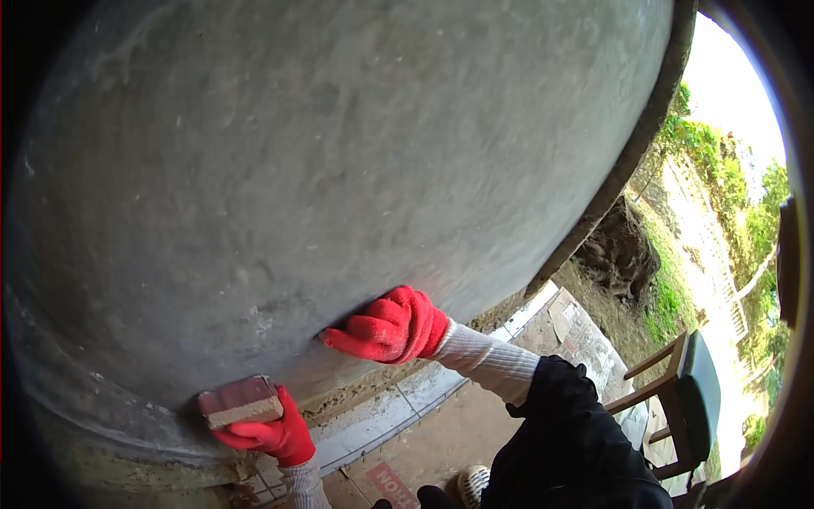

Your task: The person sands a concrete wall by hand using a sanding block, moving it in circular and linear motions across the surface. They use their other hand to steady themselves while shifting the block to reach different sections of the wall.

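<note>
A grey plastered wall [365, 170], smooth and curved with small pale marks, fills most of the head view. My left hand [284, 437], in a red glove, grips a rectangular block [242, 401] by its near edge. The block is reddish-brown on its broad face and tan and rough along its side; it rests by the lower part of the wall. My right hand [390, 327], also red-gloved, is up against the wall with its fingers curled together. Whatever may be between those fingers is hidden.
A tiled ledge [373, 424] curves along the foot of the wall. Flattened cardboard [454, 428] covers the floor, with my shoe [473, 485] on it. A wooden chair with a dark seat [695, 399] stands at right, near a grassy slope [666, 297].
</note>
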Demonstrator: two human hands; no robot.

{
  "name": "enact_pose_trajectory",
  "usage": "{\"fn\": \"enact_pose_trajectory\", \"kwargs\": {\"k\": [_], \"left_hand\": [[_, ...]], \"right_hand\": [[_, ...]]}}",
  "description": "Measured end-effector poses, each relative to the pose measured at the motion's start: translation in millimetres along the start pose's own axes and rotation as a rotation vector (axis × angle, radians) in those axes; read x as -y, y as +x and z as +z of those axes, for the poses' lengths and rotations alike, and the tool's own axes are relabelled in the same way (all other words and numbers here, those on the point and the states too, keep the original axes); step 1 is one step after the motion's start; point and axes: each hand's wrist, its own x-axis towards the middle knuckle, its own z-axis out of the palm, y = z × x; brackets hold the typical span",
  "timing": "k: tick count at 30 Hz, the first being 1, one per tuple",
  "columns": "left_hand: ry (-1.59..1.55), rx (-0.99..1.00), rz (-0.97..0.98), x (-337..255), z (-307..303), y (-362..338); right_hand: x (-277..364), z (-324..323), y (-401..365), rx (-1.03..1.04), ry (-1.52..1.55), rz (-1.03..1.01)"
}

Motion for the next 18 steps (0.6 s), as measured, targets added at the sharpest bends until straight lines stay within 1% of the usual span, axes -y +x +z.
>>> {"fn": "enact_pose_trajectory", "kwargs": {"k": [1,2,4,5,7,10,11,12,13,14,16,17,18], "left_hand": [[-0.045,-0.005,0.083,1.7,1.3,-5.2],[-0.051,-0.007,0.087,3.5,1.5,-8.3],[-0.077,0.059,-0.020,-5.6,-2.3,-2.3],[-0.082,0.065,-0.022,-8.6,-6.2,3.0],[0.110,0.054,0.010,-22.6,-13.9,32.5],[0.130,0.034,0.014,-18.5,-11.3,30.3],[0.132,0.031,0.012,-6.7,-6.4,14.4],[0.022,0.049,-0.036,11.2,3.8,-14.4],[-0.088,0.068,-0.082,13.9,7.7,-19.1],[-0.085,0.065,-0.078,17.2,6.8,-23.4],[-0.043,0.052,0.043,-1.8,-3.5,-2.1],[-0.043,0.051,0.041,-8.9,-8.4,13.5],[0.022,0.052,0.023,-15.2,-14.5,32.5]], "right_hand": [[0.4,-0.5,0.2,0.020,0.021,0.001],[0.7,-0.4,0.6,0.036,0.041,0.005],[1.0,-1.5,2.8,0.031,0.021,0.019],[1.5,0.0,2.0,0.021,0.023,0.019],[1.5,-0.9,0.1,0.020,0.021,0.022],[-0.5,-3.2,2.5,0.064,0.031,0.002],[1.5,-2.9,1.8,0.058,0.035,0.013],[1.2,-2.5,2.3,0.050,0.037,0.024],[-0.2,-2.5,3.1,0.043,0.036,0.020],[-0.1,-3.1,3.2,0.048,0.049,0.024],[1.4,-1.8,2.4,0.053,0.061,0.028],[0.9,-1.0,2.3,0.038,0.060,0.026],[0.6,-0.8,2.3,0.024,0.059,0.026]]}}
